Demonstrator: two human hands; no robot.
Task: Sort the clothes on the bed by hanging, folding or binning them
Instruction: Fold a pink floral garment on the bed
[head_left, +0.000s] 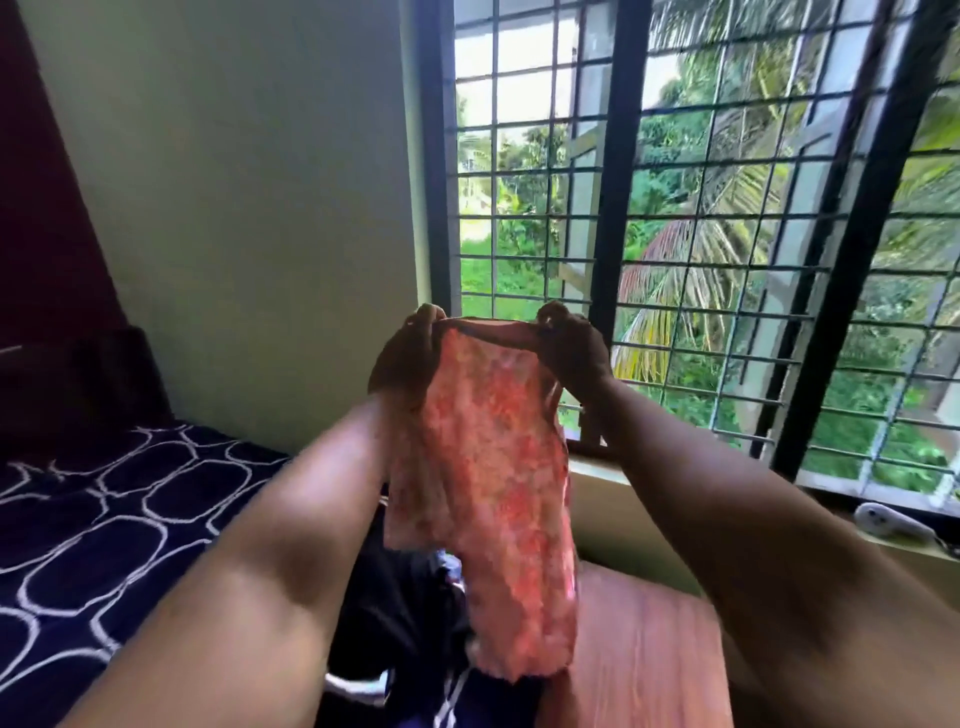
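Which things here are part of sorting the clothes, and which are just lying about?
Part of the job: pink patterned garment, pinched at its top edge by the left hand and right hand; dark clothes pile beneath it; patterned bed.
Lying about: white object on the windowsill; wooden surface.

Bed — navy sheet, white ring pattern. Dark clothes heap, white-striped, lies on it beside a wooden surface.

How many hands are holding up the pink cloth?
2. The left hand pinches the top-left corner of the pink cloth, the right hand the top-right corner.
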